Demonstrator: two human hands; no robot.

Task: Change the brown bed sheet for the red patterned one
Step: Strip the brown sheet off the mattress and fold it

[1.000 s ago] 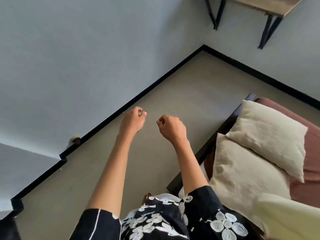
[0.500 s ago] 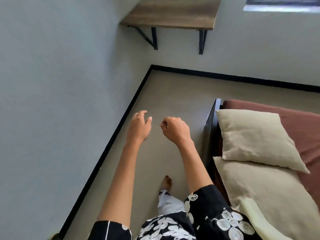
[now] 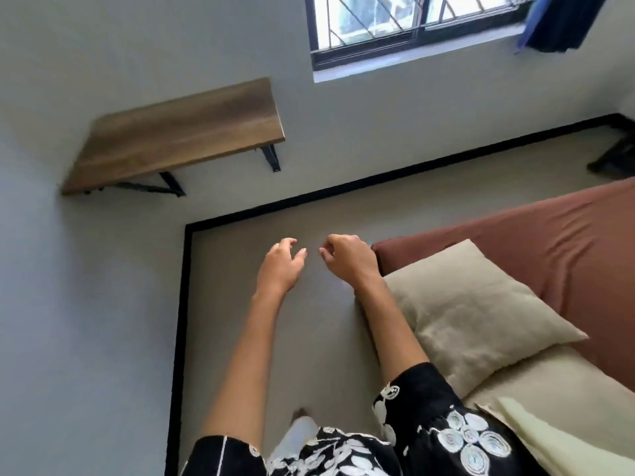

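Observation:
The brown bed sheet (image 3: 536,235) covers the mattress at the right. Two cream pillows lie on it: one (image 3: 474,310) near the head corner, another (image 3: 567,407) lower right. My left hand (image 3: 280,266) hovers over the floor with fingers loosely spread, holding nothing. My right hand (image 3: 347,257) hangs beside it, close to the bed's corner, fingers loosely curled and empty. No red patterned sheet is in view.
A wooden wall shelf (image 3: 175,135) on black brackets hangs at the left. A barred window (image 3: 412,25) and a blue curtain (image 3: 563,22) are at the top. Beige floor (image 3: 275,338) with black skirting lies between wall and bed.
My view has swung right and up, bringing the shelf, window and more of the bed into sight. My left hand's fingers have uncurled; both hands stay side by side.

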